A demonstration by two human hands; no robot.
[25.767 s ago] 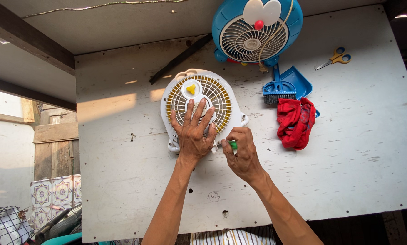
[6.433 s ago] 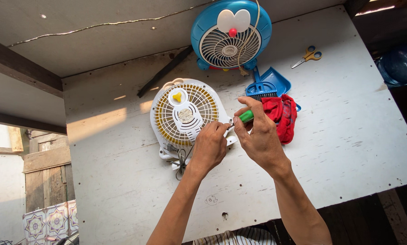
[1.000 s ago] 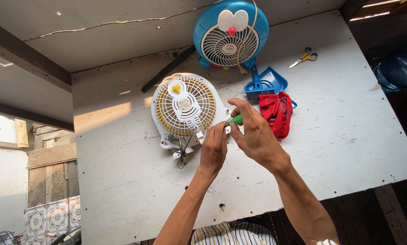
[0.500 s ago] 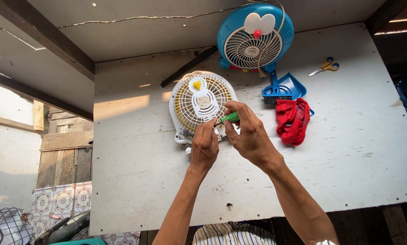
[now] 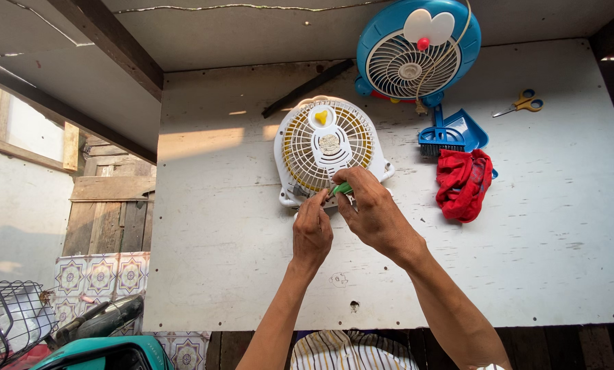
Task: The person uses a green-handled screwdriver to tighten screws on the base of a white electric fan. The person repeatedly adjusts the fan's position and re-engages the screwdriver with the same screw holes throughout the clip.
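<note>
Centrally on the white board [image 5: 238, 226], a little above its middle, a white fan with a yellow grille [image 5: 324, 147] is laid flat, and both hands are gathered at its near rim. The right hand [image 5: 375, 216] is closed around a green-handled tool [image 5: 342, 188], probably a screwdriver, though its tip is hidden by the fingers. The left hand [image 5: 312, 229] is curled just beside it, its fingertips pinched at the fan's lower edge; what is pinched cannot be made out.

Two fans are counted: the second, a blue round fan [image 5: 416, 58], overlaps the board's far edge. Just below it one blue dustpan with a brush [image 5: 454, 133] is seen, one red cloth [image 5: 463, 183] touching the pan, and one pair of yellow scissors [image 5: 521, 105] toward the far right corner. One dark strip [image 5: 308, 88] is laid slantwise near the far edge.

Wide bare board is left along the near edge, at the near right corner and on the left side. Beyond the left edge a wire basket [image 5: 12, 318] is found.
</note>
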